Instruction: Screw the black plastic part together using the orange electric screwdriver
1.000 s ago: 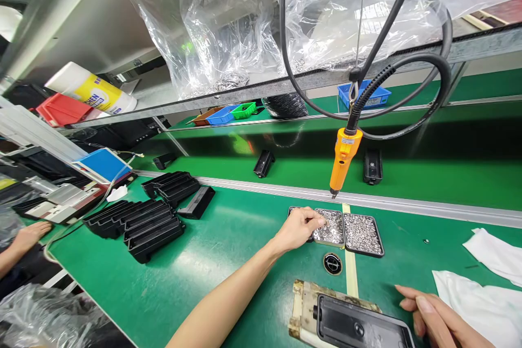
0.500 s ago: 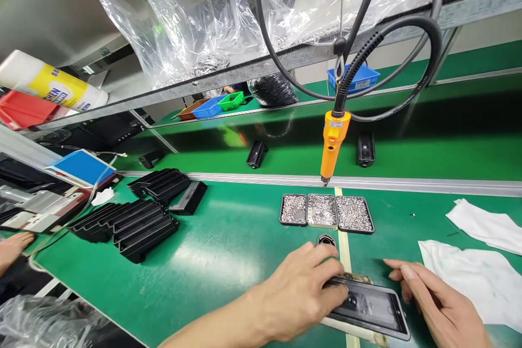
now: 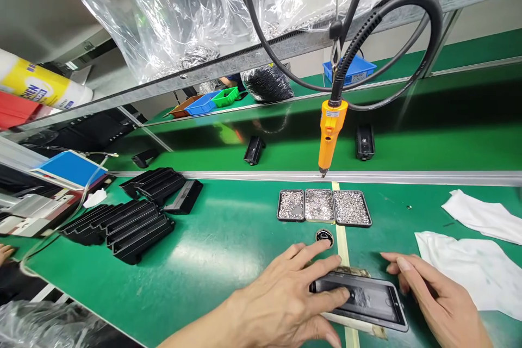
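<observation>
At the near edge of the green table (image 3: 228, 239), the left hand (image 3: 285, 304) lies with its fingers (image 3: 326, 274) spread flat, their tips pressing on the left end of a black plastic cover (image 3: 361, 302). The cover sits face up in a worn, pale fixture plate (image 3: 354, 272), whose edge peeks out behind and beneath it. The right hand (image 3: 438, 304) rests at the cover's right end, fingers loosely apart and curled against the edge, gripping nothing.

The step looks like seating a small part or the cover itself in the fixture. To do it well, both hands should press evenly so the cover lies level and does not rock, with the right hand steadying the end against sliding. Fingertips should stay clear of any screw holes.

Just beyond the cover lies a small round black ring (image 3: 324, 237). Farther back stand three shallow trays of small metal fasteners (image 3: 324, 206), side by side and touching. Above them hangs an orange electric screwdriver (image 3: 328, 136) on its cable, tip down. White cloths (image 3: 468, 266) lie to the right, and stacks of black finned housings (image 3: 130, 223) to the left.
</observation>
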A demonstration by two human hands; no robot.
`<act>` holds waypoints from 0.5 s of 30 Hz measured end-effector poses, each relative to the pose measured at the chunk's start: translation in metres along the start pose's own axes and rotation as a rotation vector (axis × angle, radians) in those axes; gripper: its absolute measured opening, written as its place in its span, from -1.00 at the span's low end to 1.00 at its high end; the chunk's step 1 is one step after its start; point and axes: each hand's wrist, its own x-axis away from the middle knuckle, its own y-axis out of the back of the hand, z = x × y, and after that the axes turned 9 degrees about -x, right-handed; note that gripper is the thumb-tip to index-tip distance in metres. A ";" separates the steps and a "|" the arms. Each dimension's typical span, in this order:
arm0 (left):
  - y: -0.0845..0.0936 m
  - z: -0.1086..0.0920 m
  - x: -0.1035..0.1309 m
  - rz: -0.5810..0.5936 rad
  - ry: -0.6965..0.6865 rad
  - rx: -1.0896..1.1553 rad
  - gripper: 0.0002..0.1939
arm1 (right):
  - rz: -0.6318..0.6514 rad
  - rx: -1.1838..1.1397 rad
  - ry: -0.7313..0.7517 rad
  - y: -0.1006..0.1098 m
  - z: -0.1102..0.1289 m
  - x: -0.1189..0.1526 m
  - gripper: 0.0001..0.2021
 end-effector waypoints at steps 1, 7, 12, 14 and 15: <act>-0.003 0.001 0.001 -0.006 -0.001 0.009 -0.39 | 0.003 0.003 -0.004 0.000 -0.001 0.000 -0.44; -0.016 0.006 0.000 -0.039 0.013 0.085 -0.26 | 0.013 0.010 -0.007 0.000 -0.001 -0.001 -0.43; -0.020 0.005 -0.007 -0.028 -0.010 0.133 -0.29 | 0.006 0.012 -0.009 0.001 0.001 0.000 -0.43; -0.019 0.006 -0.005 -0.040 -0.005 0.195 -0.34 | 0.002 0.015 -0.013 0.002 0.002 0.001 -0.45; -0.019 0.008 -0.003 -0.065 -0.001 0.250 -0.38 | -0.002 0.015 -0.013 0.002 0.003 0.001 -0.45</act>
